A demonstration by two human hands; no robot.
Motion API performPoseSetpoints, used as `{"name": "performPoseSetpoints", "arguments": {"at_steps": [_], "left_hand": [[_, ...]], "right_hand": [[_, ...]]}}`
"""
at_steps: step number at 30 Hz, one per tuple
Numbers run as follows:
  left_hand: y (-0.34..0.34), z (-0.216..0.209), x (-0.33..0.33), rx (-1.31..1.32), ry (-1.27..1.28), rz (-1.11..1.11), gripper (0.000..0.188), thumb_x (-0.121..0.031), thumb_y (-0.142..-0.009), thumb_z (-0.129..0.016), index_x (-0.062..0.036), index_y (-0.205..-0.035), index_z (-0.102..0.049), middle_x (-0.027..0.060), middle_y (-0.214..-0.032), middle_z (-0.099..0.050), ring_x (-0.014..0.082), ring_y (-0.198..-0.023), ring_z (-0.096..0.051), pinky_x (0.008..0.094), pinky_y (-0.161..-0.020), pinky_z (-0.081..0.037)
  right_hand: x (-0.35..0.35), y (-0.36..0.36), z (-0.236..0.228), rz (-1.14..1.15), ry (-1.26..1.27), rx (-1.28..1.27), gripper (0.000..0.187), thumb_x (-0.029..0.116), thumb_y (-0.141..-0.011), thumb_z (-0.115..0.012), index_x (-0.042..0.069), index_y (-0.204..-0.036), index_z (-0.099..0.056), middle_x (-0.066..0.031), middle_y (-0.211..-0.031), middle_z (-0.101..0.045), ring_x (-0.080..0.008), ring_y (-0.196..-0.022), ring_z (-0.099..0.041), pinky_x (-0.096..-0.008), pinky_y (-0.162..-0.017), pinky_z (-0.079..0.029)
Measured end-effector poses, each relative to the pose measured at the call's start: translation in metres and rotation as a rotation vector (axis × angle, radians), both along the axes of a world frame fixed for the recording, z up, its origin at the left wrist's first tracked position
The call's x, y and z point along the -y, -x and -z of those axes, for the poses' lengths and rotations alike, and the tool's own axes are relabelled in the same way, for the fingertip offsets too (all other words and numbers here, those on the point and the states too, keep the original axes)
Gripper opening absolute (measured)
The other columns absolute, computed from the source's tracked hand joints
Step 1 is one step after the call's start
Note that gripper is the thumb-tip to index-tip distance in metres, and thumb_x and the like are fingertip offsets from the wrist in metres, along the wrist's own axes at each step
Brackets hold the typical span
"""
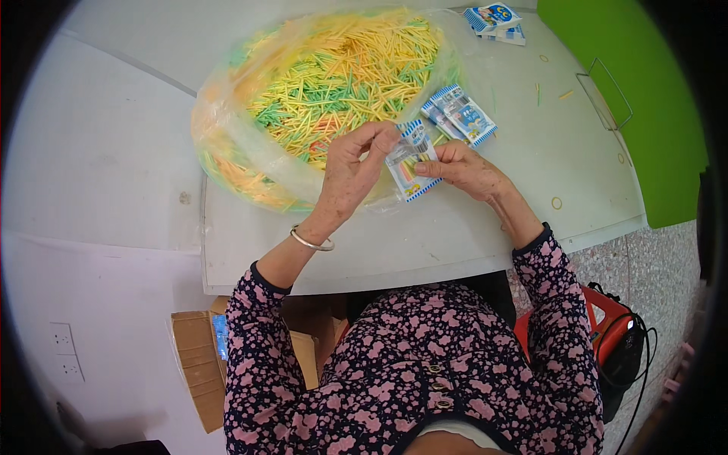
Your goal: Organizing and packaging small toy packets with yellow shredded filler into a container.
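Observation:
A small blue-and-white packet [403, 162] with a clear front is held tilted between my two hands. Coloured sticks show through its window. The fingers of my left hand [351, 171] pinch its upper left edge. My right hand [472, 173] grips its right side, thumb lying across the front; a few thin sticks show by the right fingertips, and I cannot tell whether they are held. Just beyond the hands sits a large clear plastic bag [220, 125], its mouth wide, full of thin yellow, green and orange sticks [345, 64].
Several similar packets [469, 117] lie beyond my right hand, and another small pile [494, 21] is at the far edge. Rubber bands [556, 203] and loose sticks [566, 95] dot the white table [364, 262]. A green panel [618, 76] borders its right side; a cardboard box [199, 364] stands below left.

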State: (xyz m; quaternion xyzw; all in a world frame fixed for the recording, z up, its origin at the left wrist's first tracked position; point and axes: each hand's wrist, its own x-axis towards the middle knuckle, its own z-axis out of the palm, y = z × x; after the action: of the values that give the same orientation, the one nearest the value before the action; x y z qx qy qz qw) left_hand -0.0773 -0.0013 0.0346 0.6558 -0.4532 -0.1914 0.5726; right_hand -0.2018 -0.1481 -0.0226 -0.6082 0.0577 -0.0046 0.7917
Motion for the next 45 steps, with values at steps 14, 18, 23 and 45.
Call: {"name": "performPoseSetpoints", "arguments": {"at_steps": [14,18,23,45], "left_hand": [[0.0,-0.005,0.004,0.015,-0.099,0.096,0.03,-0.003,-0.084,-0.061,-0.0025,-0.111,-0.049,0.0061,-0.092,-0.062,0.0072,-0.083,-0.057,0.0207,-0.071,-0.047],[0.001,-0.001,-0.001,-0.012,-0.07,0.045,0.03,-0.004,-0.081,-0.062,-0.0043,-0.109,-0.05,0.0077,-0.085,-0.063,0.0107,-0.071,-0.057,0.0239,-0.061,-0.046],[0.008,0.029,0.001,0.357,-0.152,0.089,0.032,-0.003,-0.076,-0.063,-0.0037,-0.106,-0.052,0.0118,-0.089,-0.058,0.0215,-0.072,-0.057,0.0296,-0.062,-0.046],[-0.025,0.022,0.075,0.592,-0.034,-0.051,0.04,-0.027,-0.076,-0.071,-0.004,-0.107,-0.058,0.0105,-0.105,-0.06,0.0234,-0.098,-0.056,0.0346,-0.084,-0.044]], "right_hand": [[-0.001,0.004,-0.006,0.039,0.164,0.019,0.029,0.027,-0.081,-0.068,0.001,-0.093,-0.067,0.0017,-0.075,-0.064,-0.0036,-0.067,-0.051,-0.0195,-0.061,-0.039],[0.027,0.01,-0.019,0.227,0.528,0.148,0.028,0.023,-0.078,-0.07,0.0,-0.093,-0.065,-0.0014,-0.082,-0.062,-0.0104,-0.072,-0.053,-0.0241,-0.065,-0.042],[0.077,0.013,0.03,0.963,1.38,-0.061,0.036,0.032,-0.074,-0.071,0.001,-0.092,-0.064,-0.0126,-0.094,-0.058,-0.0247,-0.084,-0.052,-0.0318,-0.07,-0.044],[0.071,0.016,-0.003,0.83,1.332,0.141,0.005,0.009,-0.083,-0.058,0.004,-0.084,-0.06,-0.0106,-0.08,-0.06,-0.0268,-0.075,-0.055,-0.0368,-0.079,-0.039]]}}
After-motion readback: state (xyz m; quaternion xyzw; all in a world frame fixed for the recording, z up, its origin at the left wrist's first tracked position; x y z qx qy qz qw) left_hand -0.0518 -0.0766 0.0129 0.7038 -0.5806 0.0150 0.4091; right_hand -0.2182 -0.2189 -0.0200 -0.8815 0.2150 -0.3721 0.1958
